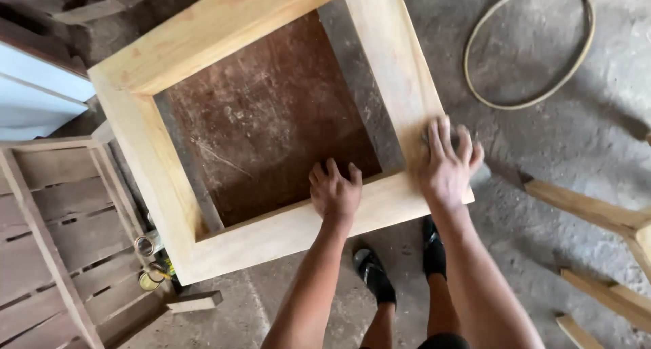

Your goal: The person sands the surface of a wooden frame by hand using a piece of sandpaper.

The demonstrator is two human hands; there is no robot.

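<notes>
A square frame of pale wood (pixel 203 34) lies flat over a dark brown board (pixel 271 112). My left hand (pixel 334 192) rests on the frame's near rail, its fingers curled over the inner edge. At the near right corner of the frame, my right hand (pixel 447 162) presses down with fingers spread. A grey sheet (pixel 480 175) shows beneath that hand, sticking out past the palm and the fingertips. My feet in black sandals (pixel 373 274) stand on the concrete floor below the rail.
A slatted wooden panel (pixel 61 240) lies at the left, with two small tins (pixel 146 244) and a wood block (pixel 194 301) beside it. A thin hoop (pixel 529 104) lies on the floor at the top right. Loose wooden pieces (pixel 590 210) are at the right.
</notes>
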